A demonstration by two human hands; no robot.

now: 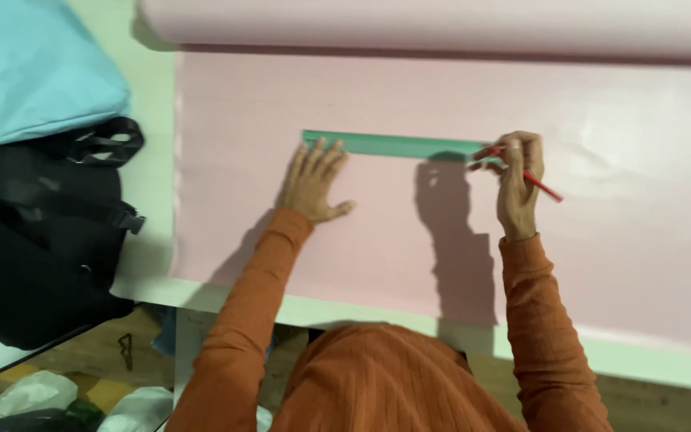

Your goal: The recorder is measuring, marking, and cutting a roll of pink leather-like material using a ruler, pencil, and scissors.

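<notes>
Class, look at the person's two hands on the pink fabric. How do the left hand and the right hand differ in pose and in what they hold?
The left hand lies flat with fingers spread, fingertips on the green ruler; the right hand is curled. The left hand grips nothing, while the right hand pinches a red pencil at the ruler's other end. Both rest on the pink fabric and wear orange sleeves.

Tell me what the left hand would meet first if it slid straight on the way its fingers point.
The left hand lies flat on the pink fabric sheet, fingers pointing up the table. Their tips already touch the long green flat ruler, so it comes first; beyond lies the pink fabric roll.
</notes>
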